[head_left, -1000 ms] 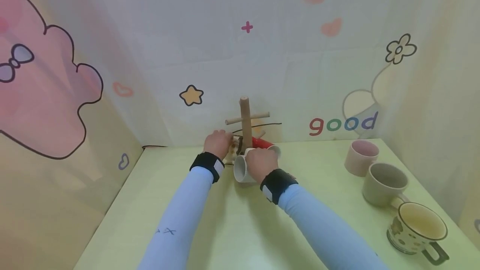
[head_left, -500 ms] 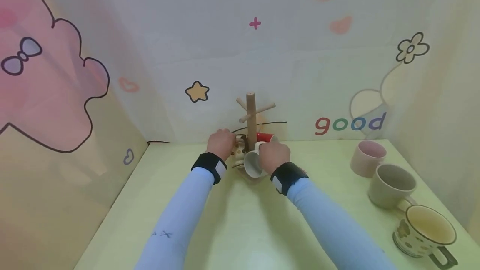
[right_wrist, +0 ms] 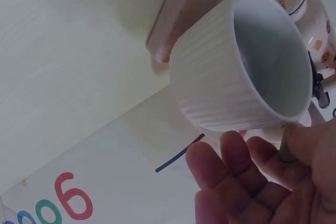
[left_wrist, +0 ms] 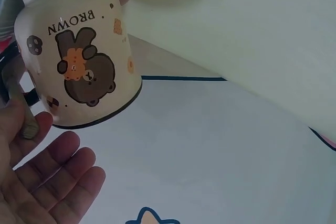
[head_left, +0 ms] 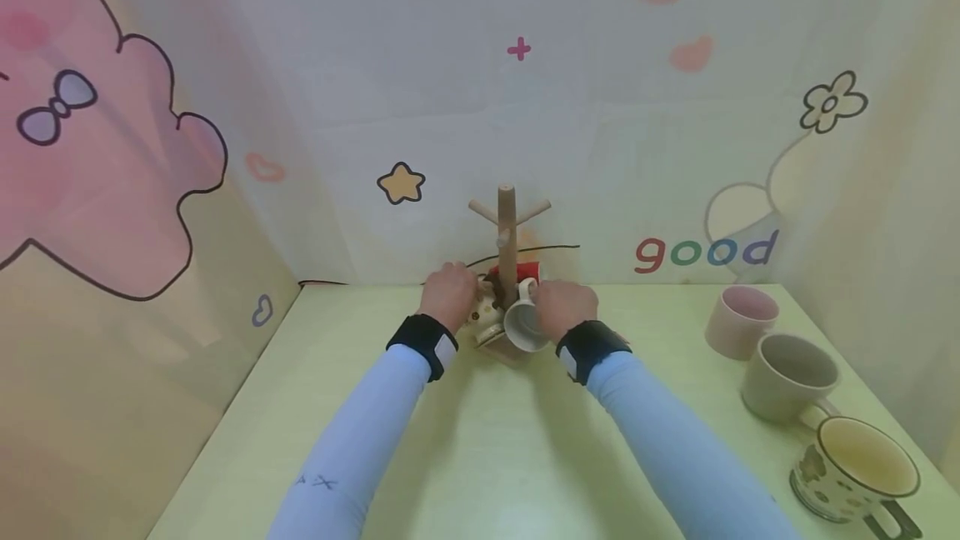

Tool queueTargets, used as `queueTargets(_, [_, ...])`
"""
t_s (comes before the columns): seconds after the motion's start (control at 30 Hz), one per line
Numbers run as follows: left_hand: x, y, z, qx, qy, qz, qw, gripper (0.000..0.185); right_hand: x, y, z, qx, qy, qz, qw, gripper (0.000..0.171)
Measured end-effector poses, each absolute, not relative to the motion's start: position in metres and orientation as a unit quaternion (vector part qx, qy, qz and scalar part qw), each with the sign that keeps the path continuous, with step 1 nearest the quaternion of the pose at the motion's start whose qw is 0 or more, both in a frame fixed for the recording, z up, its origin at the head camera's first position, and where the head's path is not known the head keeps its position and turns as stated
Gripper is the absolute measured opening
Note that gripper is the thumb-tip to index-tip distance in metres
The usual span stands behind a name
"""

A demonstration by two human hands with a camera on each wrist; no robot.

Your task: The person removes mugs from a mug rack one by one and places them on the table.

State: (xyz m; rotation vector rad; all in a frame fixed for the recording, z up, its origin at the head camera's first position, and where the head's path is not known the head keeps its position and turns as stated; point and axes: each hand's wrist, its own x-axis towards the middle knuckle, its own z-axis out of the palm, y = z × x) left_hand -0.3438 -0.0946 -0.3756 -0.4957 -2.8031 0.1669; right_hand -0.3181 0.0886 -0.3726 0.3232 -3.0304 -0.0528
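A wooden mug tree (head_left: 507, 232) stands at the back of the table. A cream bear-print mug (head_left: 486, 311) hangs on its left side, mouth down (left_wrist: 73, 56). My left hand (head_left: 448, 294) is beside it, fingers straight (left_wrist: 52, 182) and thumb by the dark handle. A white ribbed mug (head_left: 523, 325) hangs at the front, mouth toward me (right_wrist: 236, 61). My right hand (head_left: 566, 307) lies against its right side with straight fingers (right_wrist: 236, 182). A red mug (head_left: 527, 272) hangs behind the pole. The rack's base (right_wrist: 184, 9) shows under the white mug.
Three mugs stand along the right of the pale green table (head_left: 480, 440): a pink one (head_left: 738, 321), a grey one (head_left: 795, 375) and a cream dotted one (head_left: 855, 465). A cartoon-printed backdrop closes the back and both sides.
The mug tree has turned: its top pegs went from pointing sideways to a V, and the white mug swung right toward the front. Both hands followed to the right.
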Motion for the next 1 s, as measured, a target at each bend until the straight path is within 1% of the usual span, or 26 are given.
queueTargets(0.2, [-0.341,-0.093,-0.375,-0.175,-0.973,0.069,0.131,0.01,-0.325,0.094,-0.378,0.092,-0.994,0.025,0.059,0.021])
queueTargets(0.4, [-0.339,-0.092,-0.378,-0.183,-0.969,0.09,0.14,0.013,-0.328,0.098,-0.379,0.08,-0.994,0.048,0.059,0.023])
queueTargets(0.5, [-0.337,-0.091,-0.379,-0.186,-0.968,0.088,0.144,0.011,-0.329,0.1,-0.378,0.077,-0.994,0.053,0.064,0.024])
queueTargets(0.67, [-0.335,-0.086,-0.377,-0.19,-0.97,0.087,0.125,0.01,-0.333,0.104,-0.379,0.081,-0.993,0.054,0.065,0.018])
queueTargets(0.8, [-0.333,-0.082,-0.376,-0.194,-0.968,0.11,0.115,0.013,-0.337,0.108,-0.38,0.082,-0.993,0.06,0.066,0.017])
queueTargets(0.93, [-0.334,-0.08,-0.377,-0.211,-0.96,0.127,0.137,0.015,-0.339,0.109,-0.378,0.08,-0.993,0.063,0.063,0.017])
queueTargets(1.0, [-0.334,-0.079,-0.378,-0.223,-0.955,0.126,0.152,0.012,-0.339,0.109,-0.376,0.078,-0.993,0.057,0.06,0.017])
